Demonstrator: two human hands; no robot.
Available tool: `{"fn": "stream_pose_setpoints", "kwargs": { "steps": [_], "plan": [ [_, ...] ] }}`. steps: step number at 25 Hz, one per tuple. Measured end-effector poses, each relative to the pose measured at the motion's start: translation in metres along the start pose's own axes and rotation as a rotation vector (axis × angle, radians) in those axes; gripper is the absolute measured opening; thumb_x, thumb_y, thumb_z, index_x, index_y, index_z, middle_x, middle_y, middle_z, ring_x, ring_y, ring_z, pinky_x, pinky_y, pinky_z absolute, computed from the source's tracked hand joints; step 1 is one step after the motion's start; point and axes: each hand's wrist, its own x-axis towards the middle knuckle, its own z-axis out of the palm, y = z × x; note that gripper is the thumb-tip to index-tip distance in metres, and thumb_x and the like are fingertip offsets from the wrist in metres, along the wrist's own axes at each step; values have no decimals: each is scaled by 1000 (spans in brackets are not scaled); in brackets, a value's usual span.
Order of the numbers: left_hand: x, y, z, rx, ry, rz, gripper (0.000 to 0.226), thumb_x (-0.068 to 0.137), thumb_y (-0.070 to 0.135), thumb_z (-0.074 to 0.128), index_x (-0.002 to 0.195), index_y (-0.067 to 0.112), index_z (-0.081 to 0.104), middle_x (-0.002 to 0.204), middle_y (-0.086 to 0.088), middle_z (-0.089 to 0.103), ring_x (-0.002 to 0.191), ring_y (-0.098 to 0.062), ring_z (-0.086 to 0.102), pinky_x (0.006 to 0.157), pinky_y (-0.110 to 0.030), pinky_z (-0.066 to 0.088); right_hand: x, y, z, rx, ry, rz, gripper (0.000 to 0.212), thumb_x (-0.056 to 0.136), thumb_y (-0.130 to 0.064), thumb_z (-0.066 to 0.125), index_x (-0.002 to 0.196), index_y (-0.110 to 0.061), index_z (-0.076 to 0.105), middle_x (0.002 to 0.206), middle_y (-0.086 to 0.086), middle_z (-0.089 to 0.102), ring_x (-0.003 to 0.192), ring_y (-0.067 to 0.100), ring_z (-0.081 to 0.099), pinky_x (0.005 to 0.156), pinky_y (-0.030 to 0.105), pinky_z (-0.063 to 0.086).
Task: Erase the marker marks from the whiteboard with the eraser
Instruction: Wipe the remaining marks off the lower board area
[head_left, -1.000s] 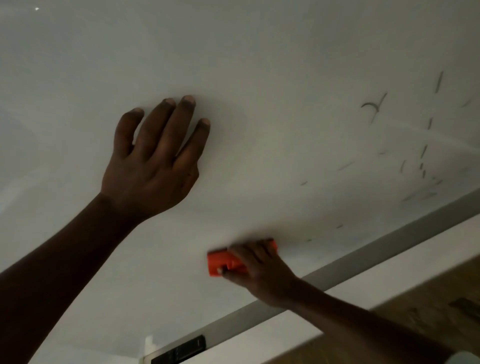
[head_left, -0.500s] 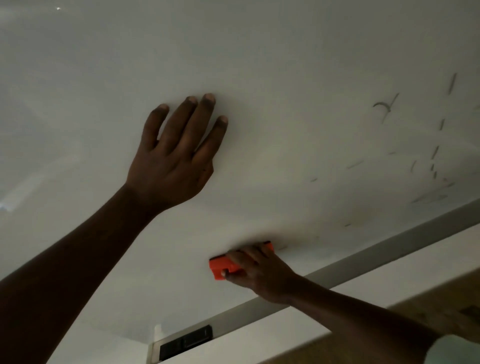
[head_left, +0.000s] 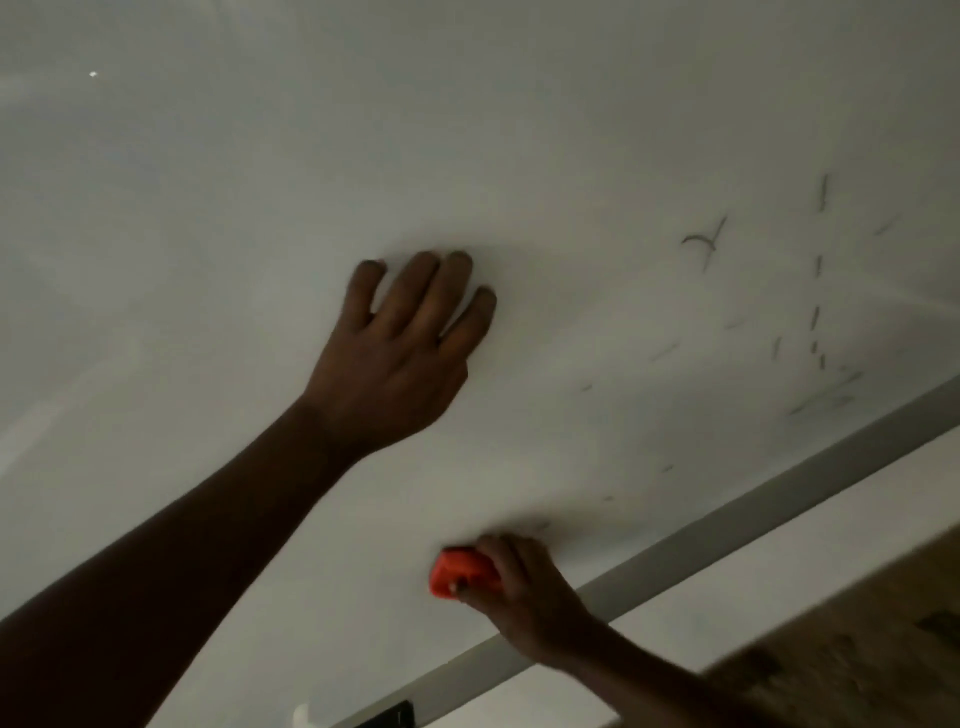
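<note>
The whiteboard (head_left: 260, 208) fills most of the view, tilted in the frame. My left hand (head_left: 400, 353) lies flat on it near the middle, fingers straight. Lower down, my right hand (head_left: 524, 592) grips the orange eraser (head_left: 457, 574) and presses it against the board close to the bottom frame. Faint dark marker marks (head_left: 704, 244) remain at the right: a curved stroke, a dashed line (head_left: 816, 317) and several small dashes and smudges toward the lower right.
The board's grey bottom frame (head_left: 727, 525) runs diagonally from lower left to upper right. Below it are a white wall strip (head_left: 779, 577) and brown flooring (head_left: 857, 649). A dark fitting (head_left: 395, 714) sits at the frame's lower end.
The view has shifted, so both hands sit further right in frame. My right hand now covers more of the eraser, which still lies near the bottom frame. My left hand stays flat on the board.
</note>
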Motion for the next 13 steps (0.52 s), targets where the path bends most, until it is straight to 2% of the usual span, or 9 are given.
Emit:
{"fn": "stream_pose_setpoints", "kwargs": {
  "steps": [1, 3, 5, 6, 8, 10, 11, 12, 13],
  "plan": [
    [12, 5, 4, 2, 2, 39, 39, 90, 21, 59, 127, 9, 65, 138, -21, 56, 121, -37, 48, 93, -52, 37, -16, 7, 7, -33, -29, 7, 22, 88, -36, 70, 110, -37, 67, 125, 3, 56, 103, 26, 56, 81, 39, 56],
    [34, 10, 13, 11, 27, 80, 37, 90, 21, 57, 125, 9, 64, 136, -19, 50, 118, -35, 48, 90, -52, 36, -16, 35, -6, -49, 84, 100, 18, 91, -34, 62, 109, -33, 65, 124, 5, 56, 105, 32, 57, 86, 38, 54],
    [52, 20, 22, 10, 35, 113, 36, 91, 23, 55, 124, 9, 62, 136, -18, 49, 118, -35, 47, 90, -51, 36, 10, 66, -42, -28, 233, 287, 23, 92, -41, 58, 112, -31, 59, 117, -1, 55, 104, 36, 61, 84, 37, 56],
    [59, 26, 26, 17, 31, 127, 36, 92, 23, 54, 124, 9, 61, 136, -18, 51, 118, -35, 46, 90, -51, 35, 26, 84, -64, -123, 302, 374, 27, 91, -44, 58, 112, -27, 56, 119, -1, 48, 106, 33, 59, 82, 34, 55],
    [70, 37, 33, 29, 28, 142, 34, 94, 24, 52, 123, 8, 60, 135, -18, 55, 119, -34, 45, 91, -51, 35, 50, 113, -99, -141, 522, 548, 29, 90, -43, 60, 107, -21, 53, 124, 8, 41, 109, 28, 51, 77, 26, 51],
    [73, 41, 35, 32, 26, 146, 34, 94, 23, 52, 123, 8, 60, 134, -19, 57, 118, -35, 46, 90, -51, 35, 68, 109, -105, -34, 662, 646, 29, 90, -40, 59, 108, -19, 53, 124, 9, 42, 108, 23, 50, 76, 22, 49],
    [73, 41, 35, 31, 30, 146, 33, 94, 23, 52, 122, 7, 60, 133, -19, 57, 118, -35, 47, 89, -51, 35, 68, 93, -91, 23, 641, 674, 29, 89, -39, 58, 110, -20, 54, 124, 1, 43, 106, 15, 50, 77, 20, 49],
    [73, 41, 36, 33, 34, 146, 33, 94, 22, 52, 121, 7, 60, 132, -19, 57, 117, -35, 47, 89, -51, 35, 62, 68, -67, 105, 558, 657, 28, 88, -37, 56, 111, -22, 54, 121, -14, 43, 102, 3, 49, 76, 20, 52],
    [71, 41, 35, 33, 37, 148, 32, 94, 22, 52, 121, 7, 60, 132, -19, 58, 116, -35, 47, 88, -51, 35, 51, 39, -41, 186, 405, 586, 25, 86, -36, 56, 110, -27, 54, 114, -25, 41, 96, -5, 47, 72, 22, 54]
  ]
}}
